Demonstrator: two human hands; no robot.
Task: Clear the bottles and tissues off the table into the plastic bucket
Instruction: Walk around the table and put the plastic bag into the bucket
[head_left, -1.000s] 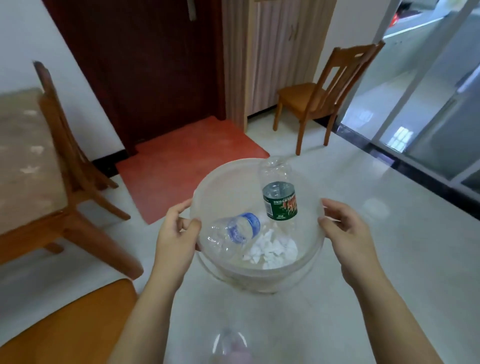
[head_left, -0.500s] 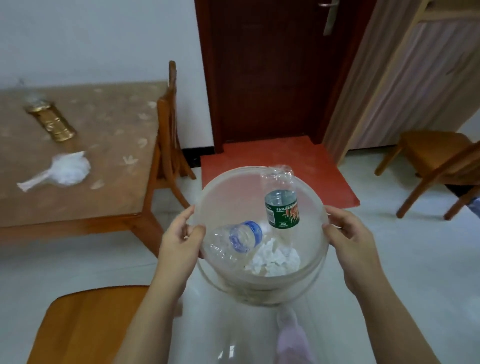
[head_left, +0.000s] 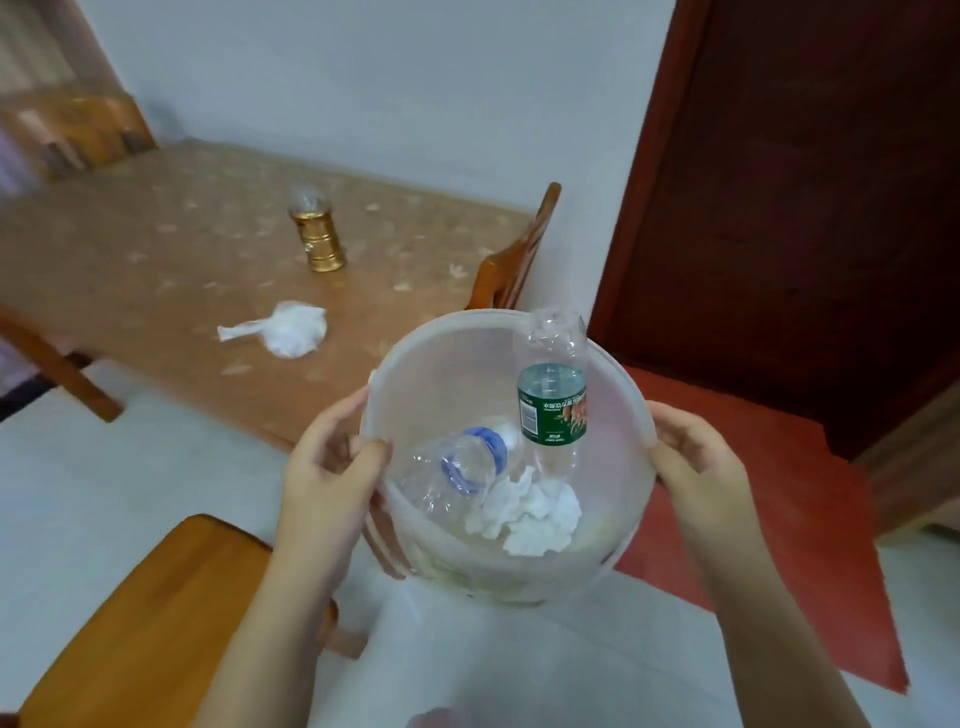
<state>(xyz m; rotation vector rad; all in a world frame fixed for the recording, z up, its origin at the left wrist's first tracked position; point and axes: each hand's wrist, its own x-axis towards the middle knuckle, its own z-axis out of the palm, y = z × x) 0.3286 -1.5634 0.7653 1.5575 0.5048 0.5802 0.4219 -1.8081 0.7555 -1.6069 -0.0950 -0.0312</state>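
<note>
Presently, itemised from largest to smallest:

1. Brown patterned wooden bench (head_left: 156, 270): upper left, now fully in view, where a second ago only its corner showed. The view has swung left toward it, which suggests the person has turned back for the remaining items.

2. Orange-brown wooden chair seat (head_left: 156, 613): lower left, just beside the left forearm.

3. Translucent round plastic bucket (head_left: 415, 374): held in front of the body, clear of the bench, gripped at opposite sides of its rim. Contents unchanged from the earlier frames.

4. Left hand (head_left: 332, 478): fingers closed over the near-left rim, thumb inside the bucket. Right hand (head_left: 691, 462): fingers closed on the right rim.

5. Clear plastic bottle with green label (head_left: 553, 410): inside the bucket, leaning upright against the far wall.

6. Clear plastic bottle with blue label (head_left: 462, 467): inside the bucket, lying on its side.

7. Gold-coloured bottle with clear top (head_left: 317, 234): on the bench, not yet collected.

8. Crumpled white tissues (head_left: 530, 514): at the bucket's bottom, touching both bottles.

9. White wad in thin clear plastic (head_left: 291, 330): on the bench, near its front edge; probably tissue, still to be cleared.

Judgement: task partly done; two bench items remain.
</note>
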